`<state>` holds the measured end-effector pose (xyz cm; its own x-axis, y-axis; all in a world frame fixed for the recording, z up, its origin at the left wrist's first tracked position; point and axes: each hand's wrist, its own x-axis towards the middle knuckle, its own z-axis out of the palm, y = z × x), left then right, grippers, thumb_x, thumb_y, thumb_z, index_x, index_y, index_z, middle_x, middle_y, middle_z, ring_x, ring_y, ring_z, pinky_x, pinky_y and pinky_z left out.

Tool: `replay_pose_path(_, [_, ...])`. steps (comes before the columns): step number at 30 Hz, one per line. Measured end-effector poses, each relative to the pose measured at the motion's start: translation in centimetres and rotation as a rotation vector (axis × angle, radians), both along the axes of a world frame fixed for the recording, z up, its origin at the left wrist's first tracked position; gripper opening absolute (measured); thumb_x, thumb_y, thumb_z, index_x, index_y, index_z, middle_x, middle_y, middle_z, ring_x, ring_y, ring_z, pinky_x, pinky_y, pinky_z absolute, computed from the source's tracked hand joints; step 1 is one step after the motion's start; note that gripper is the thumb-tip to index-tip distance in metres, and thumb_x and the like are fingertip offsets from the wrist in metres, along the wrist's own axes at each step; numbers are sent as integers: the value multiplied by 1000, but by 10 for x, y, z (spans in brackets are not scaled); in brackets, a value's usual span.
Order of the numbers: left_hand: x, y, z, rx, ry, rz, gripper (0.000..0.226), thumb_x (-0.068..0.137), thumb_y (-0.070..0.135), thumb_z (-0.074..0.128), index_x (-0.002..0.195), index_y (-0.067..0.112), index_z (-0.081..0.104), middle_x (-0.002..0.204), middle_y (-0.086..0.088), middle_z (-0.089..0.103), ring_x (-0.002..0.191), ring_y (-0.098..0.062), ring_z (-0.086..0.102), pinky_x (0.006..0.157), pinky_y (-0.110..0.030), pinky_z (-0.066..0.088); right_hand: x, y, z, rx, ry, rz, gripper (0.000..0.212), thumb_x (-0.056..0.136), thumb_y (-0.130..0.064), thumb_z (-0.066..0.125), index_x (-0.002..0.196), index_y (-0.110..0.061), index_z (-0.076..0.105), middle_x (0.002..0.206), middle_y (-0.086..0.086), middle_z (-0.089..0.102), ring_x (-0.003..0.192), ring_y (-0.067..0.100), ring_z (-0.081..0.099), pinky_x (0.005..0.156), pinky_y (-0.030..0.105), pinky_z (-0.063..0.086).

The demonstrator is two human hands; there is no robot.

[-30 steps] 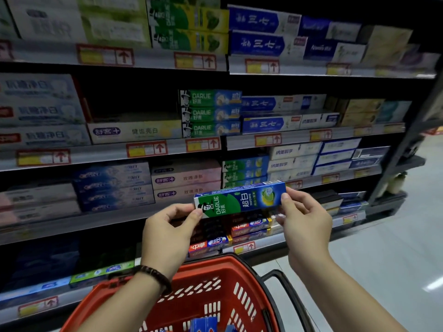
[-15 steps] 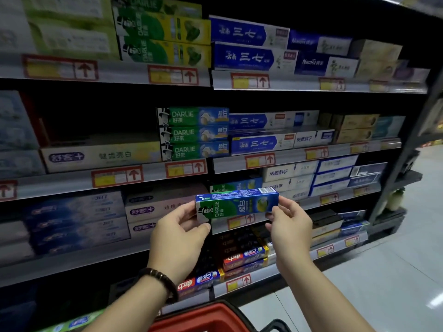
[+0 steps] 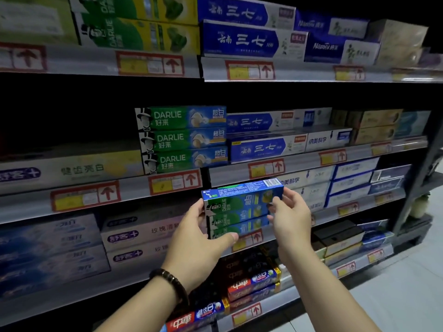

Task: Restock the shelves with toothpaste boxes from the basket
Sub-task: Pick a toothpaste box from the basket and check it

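Head view: dim shelves (image 3: 311, 159) crammed with toothpaste fill everything, red-arrow price tags (image 3: 266, 167) along the rails, and a three-high Darlie stack (image 3: 182, 140) up and left of the hands. One shelf lower, the box (image 3: 242, 192), green and blue with a barcode on top, sits level on two matching boxes (image 3: 237, 224) at the shelf front. The left hand (image 3: 196, 238), bracelet (image 3: 170, 281) on its wrist, cups the left end with its thumb stretched along the lowest one, while the right hand (image 3: 290, 216) pinches the right end.
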<state>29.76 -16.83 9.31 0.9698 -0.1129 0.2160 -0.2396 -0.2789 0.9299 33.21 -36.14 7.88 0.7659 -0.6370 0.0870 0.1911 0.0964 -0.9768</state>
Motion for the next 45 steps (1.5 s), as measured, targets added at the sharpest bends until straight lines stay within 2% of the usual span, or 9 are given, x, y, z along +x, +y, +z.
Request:
replay_pose_path(6, [19,-8,-13,18,2,-24,72,79,26,89,111,66,39,116,41,46,94,39,42,84,-6,41,21,-10,-7,34,-27,43,22,106,-15,59,112,-36,63,110,-9,74,91,12,72,89,44,61])
replay_pose_path(12, [29,-11,-16,36,-5,-34,98,78,31,91,154,48,30,108,42,35,117,-3,53,102,-26,44,25,-10,-16,56,-53,76,31,108,-15,57,133,-30,65,115,-8,75,94,14,72,84,39,61])
replay_pose_path(18, [41,-13,-18,59,-10,-20,107,77,35,91,160,42,24,131,33,39,119,-1,48,105,-25,41,36,-14,-20,-11,-72,158,54,106,-8,60,155,-28,51,144,-12,62,112,8,67,91,36,62])
replay_pose_path(23, [46,-22,-19,85,17,-4,68,77,30,91,104,63,38,109,40,42,93,17,51,78,-5,40,48,-15,-26,-75,-55,189,76,101,-1,64,163,-32,34,162,-4,43,132,25,60,111,56,52])
replay_pose_path(25, [50,-22,-21,76,-12,3,77,76,34,92,125,62,41,125,38,41,107,10,55,91,-13,47,50,-16,-29,-110,-51,197,73,101,-4,64,162,-32,35,159,-4,46,129,22,60,112,54,51])
replay_pose_path(28, [52,-21,-21,87,6,33,114,74,41,93,162,36,21,153,21,36,135,-14,51,114,-39,45,51,-13,-33,-185,-27,203,76,100,-16,68,163,-35,32,160,-5,45,139,22,53,116,52,47])
replay_pose_path(34, [57,-20,-22,70,15,32,120,71,41,95,164,33,18,162,14,34,139,-14,50,117,-43,43,54,-13,-34,-245,3,182,79,96,-24,72,164,-31,32,156,-8,39,135,18,52,113,51,49])
replay_pose_path(40, [63,-22,-17,116,-38,48,108,75,39,92,161,25,26,151,17,38,128,-3,40,106,-29,36,58,-20,-35,-362,83,199,74,104,-23,66,167,-25,28,141,-4,31,93,1,50,93,29,43])
replay_pose_path(45, [69,-22,-15,193,-30,67,112,74,45,91,162,25,24,165,6,34,149,-18,36,120,-41,36,55,-15,-30,-400,177,291,79,105,-19,60,168,-32,14,142,-2,25,89,5,48,83,30,38])
